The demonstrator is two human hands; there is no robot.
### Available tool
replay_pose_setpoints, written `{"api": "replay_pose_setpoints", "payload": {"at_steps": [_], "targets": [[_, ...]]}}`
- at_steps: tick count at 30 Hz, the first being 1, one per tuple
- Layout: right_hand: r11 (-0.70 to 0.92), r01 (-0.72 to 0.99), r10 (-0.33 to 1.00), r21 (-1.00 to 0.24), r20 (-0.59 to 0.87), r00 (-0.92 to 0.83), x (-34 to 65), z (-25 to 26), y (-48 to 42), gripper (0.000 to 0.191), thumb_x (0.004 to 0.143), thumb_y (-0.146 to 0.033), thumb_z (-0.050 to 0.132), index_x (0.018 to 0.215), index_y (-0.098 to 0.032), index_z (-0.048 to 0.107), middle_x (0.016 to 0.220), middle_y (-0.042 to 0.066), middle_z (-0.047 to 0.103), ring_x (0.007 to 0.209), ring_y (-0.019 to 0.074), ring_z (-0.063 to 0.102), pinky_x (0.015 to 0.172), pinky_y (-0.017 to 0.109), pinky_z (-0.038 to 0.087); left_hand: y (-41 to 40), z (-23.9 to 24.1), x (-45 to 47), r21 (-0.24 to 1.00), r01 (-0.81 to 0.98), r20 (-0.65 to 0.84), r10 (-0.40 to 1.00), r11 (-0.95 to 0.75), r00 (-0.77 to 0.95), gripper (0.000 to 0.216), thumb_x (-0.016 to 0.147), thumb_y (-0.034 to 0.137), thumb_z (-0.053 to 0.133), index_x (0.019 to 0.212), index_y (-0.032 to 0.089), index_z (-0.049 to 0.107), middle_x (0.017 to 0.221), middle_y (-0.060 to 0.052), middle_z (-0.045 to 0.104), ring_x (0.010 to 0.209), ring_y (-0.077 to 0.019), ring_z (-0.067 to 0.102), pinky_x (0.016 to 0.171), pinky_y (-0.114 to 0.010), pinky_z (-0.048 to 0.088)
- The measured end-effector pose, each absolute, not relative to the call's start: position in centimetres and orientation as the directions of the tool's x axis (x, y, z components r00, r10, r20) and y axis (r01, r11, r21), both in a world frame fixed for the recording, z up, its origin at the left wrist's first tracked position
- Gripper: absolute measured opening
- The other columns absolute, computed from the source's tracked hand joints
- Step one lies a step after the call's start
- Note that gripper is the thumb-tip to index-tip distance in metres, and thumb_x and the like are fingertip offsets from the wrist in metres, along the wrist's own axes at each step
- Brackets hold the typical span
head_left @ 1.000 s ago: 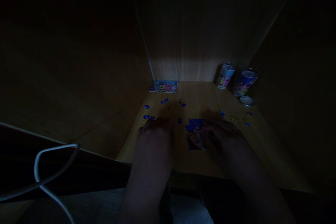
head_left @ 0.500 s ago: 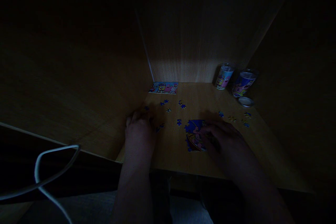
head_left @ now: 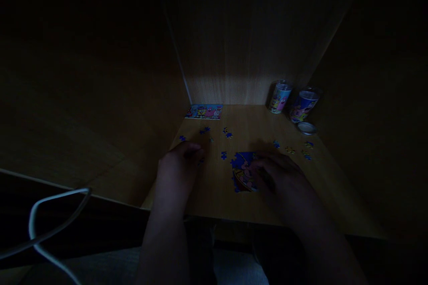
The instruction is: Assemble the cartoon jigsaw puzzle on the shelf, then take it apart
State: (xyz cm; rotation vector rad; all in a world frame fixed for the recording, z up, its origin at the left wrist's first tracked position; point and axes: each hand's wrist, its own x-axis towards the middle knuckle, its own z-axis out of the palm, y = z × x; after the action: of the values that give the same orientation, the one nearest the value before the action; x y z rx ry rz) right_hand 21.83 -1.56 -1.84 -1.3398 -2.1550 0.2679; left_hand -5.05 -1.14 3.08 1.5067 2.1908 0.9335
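Note:
The picture is very dark. A partly assembled blue and pink puzzle patch (head_left: pixel 243 171) lies in the middle of the wooden desk (head_left: pixel 214 196). My right hand (head_left: pixel 279 176) rests on the patch's right edge, its fingers bent and pressed onto it. My left hand (head_left: pixel 179 164) is at the desk's left side with thumb and fingers pinched together at the tips. Loose blue puzzle pieces (head_left: pixel 223 156) lie just beside those fingertips. What the pinch holds is too dim to make out.
More loose pieces (head_left: pixel 227 132) are scattered toward the back and at the right (head_left: pixel 290 149). A picture card (head_left: pixel 203 111) lies at the back left. Two printed cups (head_left: pixel 279 97) (head_left: pixel 303 106) and a round lid (head_left: pixel 306 128) stand at the back right. Wooden walls enclose the desk. A white cable (head_left: pixel 50 213) hangs at lower left.
My left hand went out to the desk's left edge, then came back a little rightward with its fingertips pinched. The right hand stayed on the puzzle patch.

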Motion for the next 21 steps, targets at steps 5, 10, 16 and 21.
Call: {"api": "replay_pose_setpoints", "payload": {"at_steps": [5,10,16,21], "targets": [[0.481,0.756,0.865,-0.444,0.382,-0.326,21.9,-1.9,-1.6,0.013,0.111,-0.03,0.063,0.113,-0.027,0.076,0.133,0.007,0.079,0.124,0.0315,0.071,0.112,0.058,0.058,-1.4,2.4,-2.9,0.901,0.43,0.073,0.964,0.047,-0.258,0.021,0.095,0.036,0.079,0.111,0.026,0.087,0.112,-0.003,0.089,0.105,-0.0257,0.082,0.095,-0.036,0.063],[0.478,0.752,0.869,-0.455,0.369,-0.33,21.9,-1.8,-1.5,0.012,0.11,-0.028,0.063,0.112,-0.027,0.075,0.132,0.008,0.079,0.123,0.0314,0.07,0.112,0.058,0.058,-1.3,2.0,-1.5,0.905,0.425,0.076,0.984,-0.001,-0.16,0.017,0.1,0.031,0.073,0.109,0.027,0.087,0.107,-0.001,0.089,0.104,-0.0238,0.083,0.095,-0.036,0.062],[0.483,0.746,0.866,-0.458,0.378,-0.328,21.9,-1.8,-1.6,0.014,0.111,-0.031,0.062,0.113,-0.026,0.075,0.132,0.008,0.079,0.122,0.0309,0.07,0.111,0.057,0.058,-1.3,2.0,-1.0,0.808,0.587,0.139,0.985,-0.052,-0.104,0.02,0.104,0.025,0.067,0.11,0.029,0.086,0.109,0.001,0.089,0.102,-0.023,0.083,0.094,-0.035,0.062],[0.482,0.75,0.866,-0.453,0.375,-0.33,22.0,-2.1,-1.5,0.014,0.11,-0.031,0.063,0.113,-0.028,0.076,0.131,0.008,0.079,0.122,0.031,0.071,0.11,0.057,0.059,-1.3,1.8,-1.1,0.696,0.715,0.213,0.969,-0.062,-0.124,0.021,0.102,0.022,0.068,0.111,0.029,0.086,0.113,-0.003,0.087,0.105,-0.025,0.081,0.098,-0.038,0.062]]}}
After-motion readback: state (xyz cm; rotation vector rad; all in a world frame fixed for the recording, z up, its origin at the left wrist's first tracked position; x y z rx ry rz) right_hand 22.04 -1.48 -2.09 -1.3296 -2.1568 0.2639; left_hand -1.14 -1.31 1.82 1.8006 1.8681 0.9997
